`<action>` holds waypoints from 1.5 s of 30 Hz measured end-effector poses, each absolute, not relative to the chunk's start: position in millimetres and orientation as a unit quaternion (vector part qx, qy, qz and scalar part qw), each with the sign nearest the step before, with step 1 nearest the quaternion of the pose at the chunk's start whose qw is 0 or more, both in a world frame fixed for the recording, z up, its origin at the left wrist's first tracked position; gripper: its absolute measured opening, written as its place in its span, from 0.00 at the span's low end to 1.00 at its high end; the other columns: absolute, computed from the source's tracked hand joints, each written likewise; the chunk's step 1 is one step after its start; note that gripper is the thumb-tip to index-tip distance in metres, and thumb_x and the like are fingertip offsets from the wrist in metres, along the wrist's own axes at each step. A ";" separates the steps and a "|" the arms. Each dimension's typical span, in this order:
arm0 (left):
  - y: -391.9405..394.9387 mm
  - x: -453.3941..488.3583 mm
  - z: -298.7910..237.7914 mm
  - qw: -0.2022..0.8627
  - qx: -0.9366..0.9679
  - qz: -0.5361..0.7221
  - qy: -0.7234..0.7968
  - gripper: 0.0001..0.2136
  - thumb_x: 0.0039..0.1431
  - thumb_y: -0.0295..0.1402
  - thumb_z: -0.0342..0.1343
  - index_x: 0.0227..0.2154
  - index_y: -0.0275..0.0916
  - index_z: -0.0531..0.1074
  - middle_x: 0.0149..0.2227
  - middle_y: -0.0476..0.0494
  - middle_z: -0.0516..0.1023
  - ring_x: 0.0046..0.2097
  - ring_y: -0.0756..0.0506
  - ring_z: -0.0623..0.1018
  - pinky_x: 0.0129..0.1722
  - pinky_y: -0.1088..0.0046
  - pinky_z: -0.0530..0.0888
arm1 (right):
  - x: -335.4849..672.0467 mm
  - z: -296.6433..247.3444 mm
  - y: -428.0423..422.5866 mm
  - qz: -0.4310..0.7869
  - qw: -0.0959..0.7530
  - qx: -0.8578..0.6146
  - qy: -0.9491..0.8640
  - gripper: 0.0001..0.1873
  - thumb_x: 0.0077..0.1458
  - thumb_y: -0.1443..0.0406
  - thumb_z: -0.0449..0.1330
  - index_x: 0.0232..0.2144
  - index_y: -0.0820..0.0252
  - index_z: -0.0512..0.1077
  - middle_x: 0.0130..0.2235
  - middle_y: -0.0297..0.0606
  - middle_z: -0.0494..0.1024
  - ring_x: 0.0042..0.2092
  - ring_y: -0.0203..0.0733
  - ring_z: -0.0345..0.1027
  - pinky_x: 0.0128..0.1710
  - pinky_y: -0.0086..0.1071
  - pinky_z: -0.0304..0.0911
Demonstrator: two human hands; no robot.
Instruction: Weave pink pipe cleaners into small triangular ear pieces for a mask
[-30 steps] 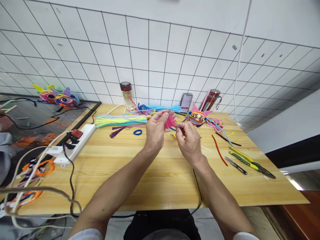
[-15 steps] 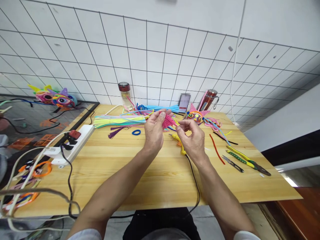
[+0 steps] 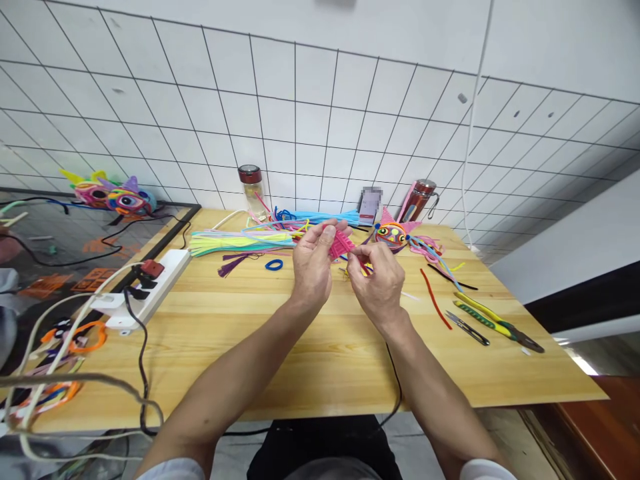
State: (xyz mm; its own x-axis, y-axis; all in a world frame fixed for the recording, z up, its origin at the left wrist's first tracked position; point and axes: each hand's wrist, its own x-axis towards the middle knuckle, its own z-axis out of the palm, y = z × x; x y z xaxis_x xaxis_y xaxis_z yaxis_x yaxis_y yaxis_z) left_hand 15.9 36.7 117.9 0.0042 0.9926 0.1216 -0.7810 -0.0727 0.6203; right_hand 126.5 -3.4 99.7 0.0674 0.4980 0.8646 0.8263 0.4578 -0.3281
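Observation:
My left hand (image 3: 314,263) is closed on a bright pink ribbed piece (image 3: 341,245) that looks made of fuzzy pipe cleaners, held above the table with the thumb on top. My right hand (image 3: 377,273) pinches at the lower right corner of the same piece. A short dark pink strand (image 3: 367,269) shows beside the right fingers; whether it belongs to the piece I cannot tell. Under the right hand lies a yellow corded tool, mostly hidden, with its black cord (image 3: 395,373) running to the table's front edge.
Bundled pipe cleaners (image 3: 240,243), a purple tassel (image 3: 235,262) and a blue coil (image 3: 274,265) lie left. Right are a colourful mask-like figure (image 3: 393,233), a red pipe cleaner (image 3: 436,299), thread snips (image 3: 467,327) and pliers (image 3: 500,323). A power strip (image 3: 150,290) stands at left.
My right hand has moved slightly left and turned, its fingers now curled closer at the pink piece's corner. It now covers most of the yellow tool. The pink piece shows flatter.

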 end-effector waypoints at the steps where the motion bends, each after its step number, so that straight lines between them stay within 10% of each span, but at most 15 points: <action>1: 36.7 16.1 117.6 0.653 0.276 0.679 0.193 0.16 0.55 0.38 0.77 0.40 0.37 0.79 0.44 0.38 0.89 0.59 0.37 0.85 0.66 0.55 0.76 | 126.9 99.5 -3.2 -0.154 0.533 -0.499 -0.666 0.07 0.63 0.69 0.62 0.34 0.52 0.73 0.31 0.35 0.77 0.34 0.44 0.70 0.38 0.39 0.66; 10: 39.4 14.9 118.2 0.657 0.270 0.675 0.200 0.13 0.59 0.36 0.74 0.41 0.36 0.78 0.44 0.38 0.89 0.57 0.38 0.86 0.65 0.57 0.77 | 131.4 99.4 -9.7 -0.080 0.562 -0.520 -0.638 0.03 0.63 0.66 0.65 0.38 0.53 0.74 0.34 0.34 0.77 0.36 0.42 0.72 0.40 0.38 0.71; 18: 36.5 14.7 118.5 0.668 0.267 0.666 0.199 0.13 0.60 0.36 0.73 0.41 0.37 0.77 0.48 0.36 0.88 0.60 0.37 0.84 0.65 0.58 0.77 | 116.7 89.3 -2.1 0.046 0.625 -0.534 -0.567 0.26 0.59 0.56 0.70 0.56 0.54 0.70 0.49 0.41 0.79 0.48 0.47 0.74 0.51 0.45 0.74; 45: 34.9 17.2 114.0 0.671 0.319 0.646 0.175 0.19 0.55 0.43 0.76 0.41 0.38 0.78 0.46 0.36 0.89 0.57 0.36 0.86 0.61 0.56 0.80 | 125.5 93.3 0.1 0.195 0.641 -0.518 -0.532 0.21 0.56 0.55 0.70 0.49 0.54 0.74 0.44 0.39 0.84 0.44 0.47 0.78 0.47 0.44 0.76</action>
State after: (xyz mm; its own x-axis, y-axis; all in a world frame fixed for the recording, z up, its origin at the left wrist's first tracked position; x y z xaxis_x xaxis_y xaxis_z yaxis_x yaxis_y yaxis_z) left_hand 17.2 34.9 114.0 0.1035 0.9788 0.1766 -0.7552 -0.0382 0.6543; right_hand 125.5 0.1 93.3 0.3580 0.8012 0.4795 0.3018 0.3866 -0.8715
